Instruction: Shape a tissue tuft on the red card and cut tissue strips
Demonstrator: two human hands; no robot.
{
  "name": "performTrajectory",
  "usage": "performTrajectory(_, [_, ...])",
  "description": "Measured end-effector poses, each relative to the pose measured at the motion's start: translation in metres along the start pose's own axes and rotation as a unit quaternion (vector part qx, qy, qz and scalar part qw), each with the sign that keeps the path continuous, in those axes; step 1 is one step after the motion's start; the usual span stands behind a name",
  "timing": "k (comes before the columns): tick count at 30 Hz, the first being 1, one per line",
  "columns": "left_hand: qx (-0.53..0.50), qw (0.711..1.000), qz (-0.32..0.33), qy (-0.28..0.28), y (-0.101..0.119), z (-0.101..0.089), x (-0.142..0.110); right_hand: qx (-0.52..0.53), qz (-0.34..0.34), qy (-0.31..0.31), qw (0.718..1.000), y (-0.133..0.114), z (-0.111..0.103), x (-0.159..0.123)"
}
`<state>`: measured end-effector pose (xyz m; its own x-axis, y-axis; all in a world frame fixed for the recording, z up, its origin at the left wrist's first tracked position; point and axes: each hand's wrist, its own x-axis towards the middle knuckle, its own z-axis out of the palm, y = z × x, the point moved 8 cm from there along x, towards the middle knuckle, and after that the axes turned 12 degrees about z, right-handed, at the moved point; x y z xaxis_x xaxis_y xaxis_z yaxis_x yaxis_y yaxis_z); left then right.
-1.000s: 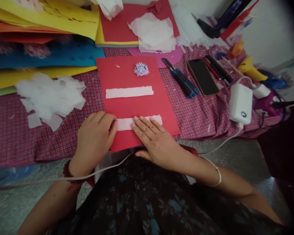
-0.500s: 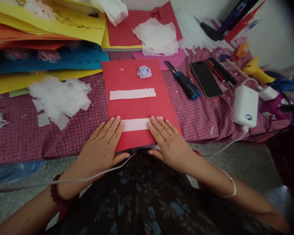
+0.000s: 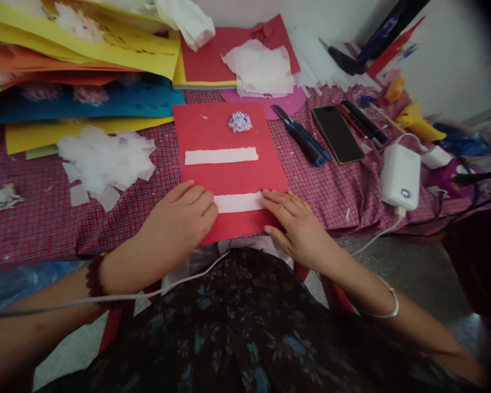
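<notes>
A sheet of red paper (image 3: 225,179) lies before me on the checked cloth, with two white paper strips across it. The upper strip (image 3: 221,156) lies untouched. My left hand (image 3: 178,218) is over the left end of the lower strip (image 3: 238,202), fingers curled with their tips hidden, so what they hold cannot be made out. At the strip's right end rests my right hand (image 3: 294,221), fingers stretched out and thumb apart. Near the sheet's top edge sits a small mound of white and purple paper bits (image 3: 240,121).
Left of the sheet lies a heap of white paper pieces (image 3: 106,161), below stacked coloured sheets (image 3: 126,103). To the right are a blue box cutter (image 3: 305,141), a phone (image 3: 337,134), pens (image 3: 364,123) and a white power bank (image 3: 401,174). A cable (image 3: 180,284) crosses my lap.
My left hand has gone from lying flat to curled fingers at the strip's left end. My right hand still has its fingers on the right end. The view has shifted slightly.
</notes>
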<state>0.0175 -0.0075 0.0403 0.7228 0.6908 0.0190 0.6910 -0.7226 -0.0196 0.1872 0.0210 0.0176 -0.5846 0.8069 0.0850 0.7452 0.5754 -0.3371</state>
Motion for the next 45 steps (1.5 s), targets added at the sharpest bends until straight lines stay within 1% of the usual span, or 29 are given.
performTrajectory(4, [0.025,0.997,0.023,-0.073,0.010,0.004,0.019,0.023,-0.008,0.009,1.000,-0.008,-0.007,0.010])
performTrajectory(7, [0.024,0.998,0.007,-0.064,0.003,0.001,0.024,0.040,-0.024,0.007,0.999,-0.018,-0.007,0.020])
performTrajectory(9, [-0.029,0.998,-0.034,-0.033,-0.016,-0.006,0.023,0.052,-0.029,0.001,0.998,-0.023,-0.005,0.029])
performTrajectory(11, [-0.125,0.988,-0.092,-0.005,-0.044,-0.012,0.020,0.079,-0.019,-0.005,0.997,-0.023,-0.004,0.042])
performTrajectory(14, [-0.305,0.941,-0.144,-0.003,-0.083,-0.014,0.018,0.178,0.047,-0.035,0.982,-0.015,-0.002,0.065])
performTrajectory(15, [-0.364,0.916,-0.168,0.005,-0.094,-0.014,0.017,0.243,0.080,-0.062,0.965,-0.010,0.002,0.072])
performTrajectory(16, [-0.421,0.884,-0.200,0.042,-0.106,-0.016,0.016,0.322,0.117,-0.097,0.934,-0.007,0.007,0.079])
performTrajectory(17, [-0.469,0.846,-0.234,0.100,-0.117,-0.020,0.015,0.408,0.155,-0.134,0.890,-0.004,0.014,0.084])
performTrajectory(18, [-0.507,0.804,-0.261,0.171,-0.125,-0.024,0.013,0.493,0.189,-0.164,0.833,-0.003,0.020,0.089])
performTrajectory(20, [-0.554,0.722,-0.287,0.298,-0.129,-0.028,0.008,0.626,0.243,-0.192,0.716,-0.002,0.028,0.096])
performTrajectory(21, [-0.594,0.656,-0.297,0.359,-0.125,-0.025,0.005,0.670,0.258,-0.191,0.669,-0.001,0.030,0.099])
performTrajectory(22, [-0.632,0.582,-0.307,0.408,-0.118,-0.019,0.000,0.703,0.268,-0.187,0.631,-0.001,0.030,0.101])
performTrajectory(23, [-0.651,0.528,-0.326,0.437,-0.108,-0.011,-0.004,0.727,0.274,-0.181,0.603,-0.001,0.030,0.103])
performTrajectory(24, [-0.675,0.502,-0.339,0.421,-0.093,-0.001,-0.004,0.742,0.276,-0.177,0.584,-0.002,0.029,0.104])
performTrajectory(26, [-0.744,0.473,-0.332,0.335,-0.058,0.019,0.005,0.754,0.268,-0.175,0.573,-0.006,0.025,0.105])
performTrajectory(27, [-0.777,0.465,-0.313,0.287,-0.041,0.025,0.011,0.754,0.256,-0.177,0.578,-0.010,0.023,0.104])
performTrajectory(29, [-0.798,0.480,-0.273,0.243,-0.021,0.028,0.020,0.745,0.221,-0.189,0.600,-0.022,0.019,0.101])
performTrajectory(31, [-0.791,0.503,-0.234,0.258,-0.016,0.022,0.028,0.729,0.181,-0.202,0.628,-0.036,0.015,0.097])
performTrajectory(33, [-0.780,0.515,-0.208,0.288,-0.020,0.013,0.036,0.704,0.150,-0.208,0.662,-0.046,0.011,0.094])
performTrajectory(35, [-0.774,0.515,-0.203,0.306,-0.026,0.006,0.041,0.652,0.114,-0.219,0.717,-0.047,0.006,0.094])
performTrajectory(36, [-0.769,0.513,-0.211,0.319,-0.032,0.003,0.041,0.607,0.092,-0.217,0.758,-0.042,0.001,0.095])
performTrajectory(37, [-0.759,0.509,-0.224,0.340,-0.041,-0.001,0.040,0.545,0.072,-0.202,0.810,-0.033,-0.006,0.099])
performTrajectory(38, [-0.744,0.505,-0.239,0.367,-0.052,-0.005,0.036,0.463,0.056,-0.167,0.869,-0.018,-0.015,0.103])
performTrajectory(39, [-0.723,0.499,-0.258,0.402,-0.066,-0.009,0.031,0.362,0.052,-0.084,0.927,0.003,-0.030,0.110])
performTrajectory(40, [-0.705,0.497,-0.267,0.430,-0.080,-0.014,0.026,0.239,0.069,0.024,0.968,0.027,-0.047,0.115])
performTrajectory(41, [-0.691,0.504,-0.271,0.442,-0.092,-0.018,0.024,0.113,0.099,0.117,0.982,0.050,-0.062,0.119])
performTrajectory(42, [-0.671,0.512,-0.277,0.459,-0.106,-0.022,0.020,0.007,0.117,0.170,0.978,0.069,-0.070,0.122])
performTrajectory(44, [-0.658,0.534,-0.287,0.447,-0.128,-0.025,0.019,-0.025,0.132,0.191,0.972,0.101,-0.069,0.132])
performTrajectory(45, [-0.661,0.532,-0.294,0.440,-0.136,-0.023,0.019,-0.035,0.136,0.199,0.970,0.113,-0.065,0.136])
